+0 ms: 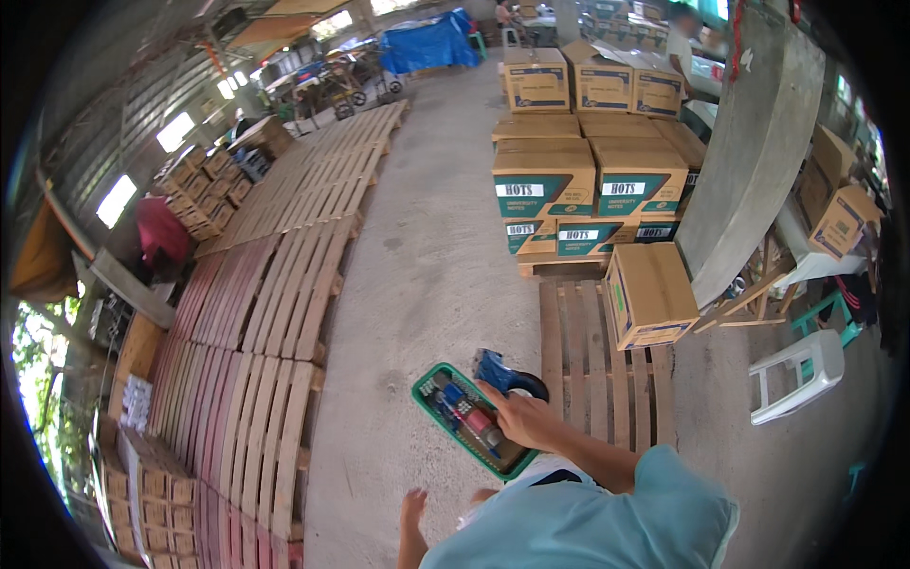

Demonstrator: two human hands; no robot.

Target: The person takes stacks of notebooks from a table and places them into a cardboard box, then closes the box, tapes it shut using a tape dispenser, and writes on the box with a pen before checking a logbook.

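My right hand (519, 417) is closed on the rim of a green plastic basket (447, 444), with one finger stretched along its edge. Inside the basket lie a red and grey cylindrical item (474, 417), a blue item and other small things I cannot make out. A blue tape dispenser (495, 368) with a dark rounded part sits against the basket's far right side, beside my fingers; whether the hand also holds it is unclear. Low in the picture, my left hand (413, 506) hangs apart from the basket, small and partly seen, with nothing visible in it and fingers apparently loose.
Wooden pallets (275, 322) run along the left. Ahead on the right, stacked cartons (545, 163) stand on a pallet; a single carton (654, 289) rests on another slatted pallet (607, 379). A concrete pillar (754, 142), a white stool (796, 375) and a person (681, 47) are on the right.
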